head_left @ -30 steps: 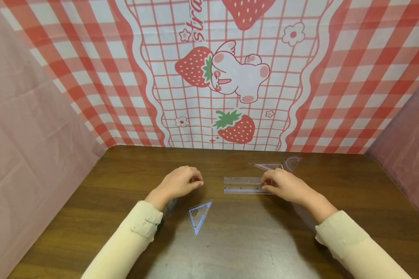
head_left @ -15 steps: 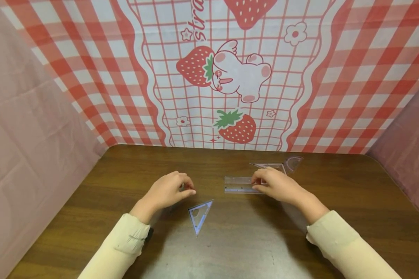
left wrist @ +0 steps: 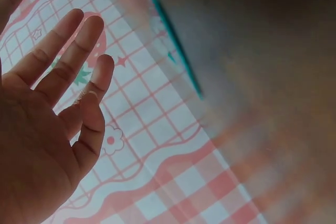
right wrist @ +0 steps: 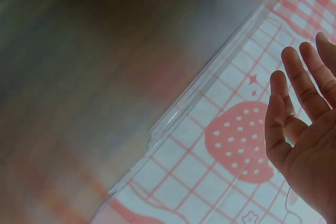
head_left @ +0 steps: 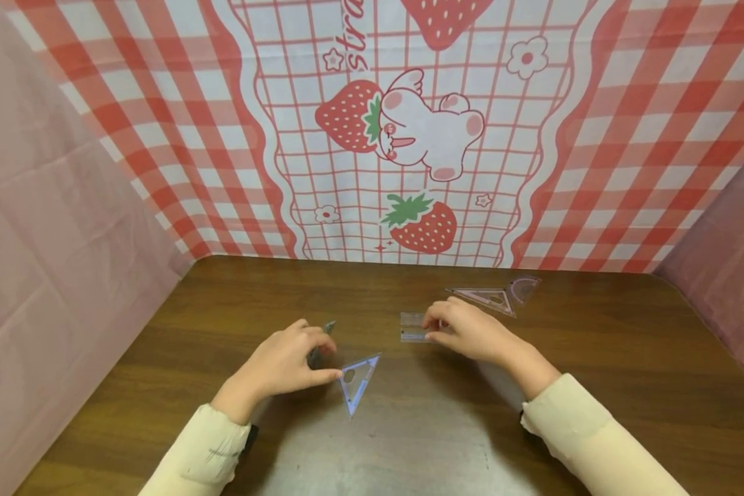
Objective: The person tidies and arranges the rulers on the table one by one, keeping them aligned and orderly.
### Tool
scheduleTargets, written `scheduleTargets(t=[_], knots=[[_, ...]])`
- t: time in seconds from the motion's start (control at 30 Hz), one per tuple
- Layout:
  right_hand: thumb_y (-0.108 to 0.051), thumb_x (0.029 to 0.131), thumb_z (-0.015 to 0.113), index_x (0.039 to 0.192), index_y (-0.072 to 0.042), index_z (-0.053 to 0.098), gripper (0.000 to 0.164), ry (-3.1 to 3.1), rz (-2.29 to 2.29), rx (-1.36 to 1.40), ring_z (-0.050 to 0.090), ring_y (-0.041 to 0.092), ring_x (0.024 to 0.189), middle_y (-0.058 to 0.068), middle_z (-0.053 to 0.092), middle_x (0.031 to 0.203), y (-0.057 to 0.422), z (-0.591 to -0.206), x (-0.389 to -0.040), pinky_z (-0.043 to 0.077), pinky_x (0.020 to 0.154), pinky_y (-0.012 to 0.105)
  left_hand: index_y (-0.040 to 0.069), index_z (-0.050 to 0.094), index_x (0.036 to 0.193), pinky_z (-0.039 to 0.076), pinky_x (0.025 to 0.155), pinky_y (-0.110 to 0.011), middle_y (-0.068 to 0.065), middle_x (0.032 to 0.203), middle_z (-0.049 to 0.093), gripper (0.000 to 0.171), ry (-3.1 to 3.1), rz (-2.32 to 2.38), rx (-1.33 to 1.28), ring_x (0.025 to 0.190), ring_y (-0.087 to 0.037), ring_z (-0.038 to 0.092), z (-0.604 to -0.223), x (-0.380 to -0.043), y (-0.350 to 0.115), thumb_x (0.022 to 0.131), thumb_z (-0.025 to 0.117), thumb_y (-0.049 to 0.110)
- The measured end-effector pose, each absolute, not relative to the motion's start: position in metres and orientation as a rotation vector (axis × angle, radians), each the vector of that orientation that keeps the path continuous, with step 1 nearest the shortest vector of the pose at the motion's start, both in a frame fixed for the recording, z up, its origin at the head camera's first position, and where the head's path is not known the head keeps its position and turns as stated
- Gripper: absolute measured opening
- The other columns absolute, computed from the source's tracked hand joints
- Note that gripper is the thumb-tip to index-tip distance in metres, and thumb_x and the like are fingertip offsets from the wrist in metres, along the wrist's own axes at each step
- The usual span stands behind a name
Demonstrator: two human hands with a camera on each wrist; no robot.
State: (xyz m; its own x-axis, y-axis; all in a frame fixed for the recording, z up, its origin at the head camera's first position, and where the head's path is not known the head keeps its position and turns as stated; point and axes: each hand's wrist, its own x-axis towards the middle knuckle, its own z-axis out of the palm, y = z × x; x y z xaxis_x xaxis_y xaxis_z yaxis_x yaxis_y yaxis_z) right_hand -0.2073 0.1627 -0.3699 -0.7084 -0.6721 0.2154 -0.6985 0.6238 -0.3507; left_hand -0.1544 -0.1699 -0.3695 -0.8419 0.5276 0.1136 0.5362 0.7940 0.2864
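Note:
In the head view, my left hand [head_left: 279, 364] is low over the table, its thumb tip at the left edge of a small clear set square [head_left: 359, 386] with blue-violet borders. A dark greenish thing [head_left: 330, 326] partly shows behind the left fingers; its kind is hidden. A thin teal strip [left wrist: 176, 45] appears beyond the spread fingers in the left wrist view. My right hand [head_left: 471, 332] hovers at or just over a clear ruler [head_left: 412, 328], covering its right part; contact cannot be told. In the right wrist view its fingers are loosely extended and hold nothing.
A second clear set square [head_left: 486, 297] and a clear protractor [head_left: 524, 289] lie near the back of the brown wooden table [head_left: 223, 296]. A red-checked strawberry cloth [head_left: 359, 200] hangs behind it, with pink cloth [head_left: 56, 207] at the sides.
My left hand has come down and nearer, its thumb reaching the small set square. My right hand has moved left along the ruler, uncovering the back set square. The ruler stays in place.

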Motion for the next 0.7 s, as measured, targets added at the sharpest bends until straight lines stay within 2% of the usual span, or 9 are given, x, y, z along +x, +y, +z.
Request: scheduleTargets(t=[0.23,0.4,0.5,0.6,0.7], knots=[[-0.019,0.091,0.072,0.100,-0.012,0.071,0.011,-2.832,0.639,1.210,0.057,0.015,0.088,-0.004,0.069,0.096,0.148,-0.371,-0.204,0.049,0.073,0.027,0.022,0.074,0.100,0.049,0.070,-0.031,0.011,0.095,0.069,0.037,-2.937,-0.435,-0.873,0.088,-0.009,0.054,-0.376,-0.148,-0.174,0.079,0.077,0.053],[-0.021,0.091,0.072,0.102,-0.014,0.071,0.013,-2.874,0.619,1.264,0.055,0.014,0.087,-0.007,0.067,0.093,0.134,-0.371,-0.201,0.048,0.074,0.029,0.021,0.074,0.101,0.050,0.070,-0.031,0.010,0.095,0.068,0.041,-2.948,-0.420,-0.864,0.088,-0.010,0.056,-0.380,-0.143,-0.174,0.078,0.077,0.055],[-0.021,0.091,0.073,0.100,-0.013,0.070,0.013,-2.873,0.593,1.302,0.055,0.013,0.085,-0.007,0.065,0.091,0.125,-0.372,-0.201,0.051,0.091,0.038,0.021,0.074,0.100,0.051,0.072,-0.032,0.009,0.095,0.068,0.042,-2.943,-0.397,-0.852,0.089,-0.011,0.058,-0.381,-0.140,-0.173,0.078,0.076,0.056],[-0.020,0.090,0.073,0.099,-0.012,0.069,0.013,-2.866,0.574,1.340,0.059,0.012,0.086,-0.005,0.066,0.092,0.116,-0.373,-0.200,0.041,0.110,0.051,0.021,0.074,0.099,0.051,0.071,-0.032,0.010,0.093,0.067,0.041,-2.934,-0.366,-0.841,0.088,-0.012,0.058,-0.381,-0.138,-0.171,0.077,0.076,0.056],[-0.021,0.090,0.073,0.100,-0.013,0.069,0.014,-2.882,0.555,1.363,0.059,0.013,0.090,-0.003,0.067,0.097,0.107,-0.373,-0.198,0.043,0.107,0.051,0.021,0.075,0.098,0.052,0.069,-0.032,0.010,0.091,0.067,0.042,-2.931,-0.342,-0.839,0.087,-0.012,0.059,-0.381,-0.136,-0.170,0.076,0.077,0.056]])
